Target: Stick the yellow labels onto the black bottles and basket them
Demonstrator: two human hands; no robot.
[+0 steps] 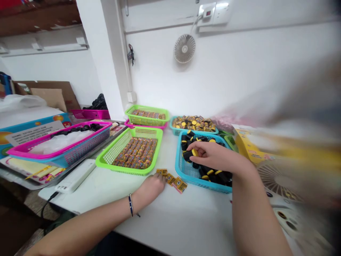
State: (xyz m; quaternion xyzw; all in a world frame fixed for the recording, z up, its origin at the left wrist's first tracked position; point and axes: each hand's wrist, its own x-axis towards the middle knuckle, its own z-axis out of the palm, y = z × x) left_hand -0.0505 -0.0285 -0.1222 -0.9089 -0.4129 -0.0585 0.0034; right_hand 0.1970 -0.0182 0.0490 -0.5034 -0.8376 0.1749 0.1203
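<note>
My right hand [213, 153] holds a small black cylindrical container with a yellow cap [188, 155] between thumb and fingers, above a blue basket [181, 167]. In that basket lie several more black containers with yellow caps [209, 173]. My left hand [151, 188] rests on the white table, fingers curled at the edge of some small yellow printed labels [179, 185]; its fingertips are hidden, so what it pinches cannot be seen. Left of the labels stands a green basket [106, 161] with rows of wrapped cylindrical containers [135, 153].
Behind are another green basket [147, 121] and a blue basket of loose yellow-and-black containers [194, 123]. A pink-rimmed basket [61, 160] and a white power strip [76, 176] sit at left. A fan [278, 177] and a blurred plastic bag are at right.
</note>
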